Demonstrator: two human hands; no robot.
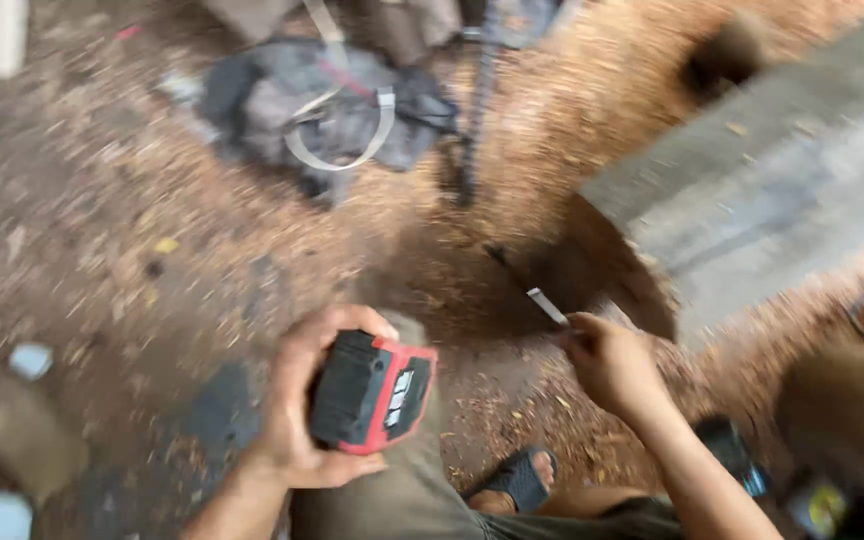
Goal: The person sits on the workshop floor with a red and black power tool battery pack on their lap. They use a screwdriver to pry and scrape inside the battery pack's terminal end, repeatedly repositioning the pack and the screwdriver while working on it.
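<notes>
Left hand (pixel 297 410) grips a red-and-black battery (pixel 372 392); right hand (pixel 607 362) pinches a thin pale strip (pixel 548 306) above sawdust (pixel 552 120).

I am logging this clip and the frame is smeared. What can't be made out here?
- Head view, red and black tool: the left hand wraps it; its front end is hidden, so its kind is unclear.
- Thin pale strip: pinched in the right hand, too blurred to identify.
- Grey bag: motion blur.
- Dark objects at bottom right: cut by the edge.
</notes>
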